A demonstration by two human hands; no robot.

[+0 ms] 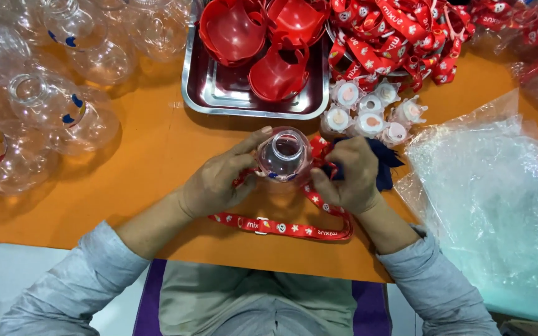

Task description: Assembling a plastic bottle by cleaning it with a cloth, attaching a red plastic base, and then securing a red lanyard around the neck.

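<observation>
Between both hands sits a clear plastic bottle [283, 155], open neck facing up, over the orange table [157, 155]. My left hand [219, 177] grips its left side, thumb on the rim. My right hand [350, 174] holds its right side together with a dark blue cloth [384, 165]. A red patterned strap [281, 227] hangs from the bottle and loops across the table under my wrists.
A steel tray [210, 93] of red plastic parts stands behind. Right of it lie a heap of red straps [400, 34] and a cluster of small clear caps [368, 112]. Several empty clear bottles [45, 106] are piled at left. Clear plastic bags [493, 199] lie at right.
</observation>
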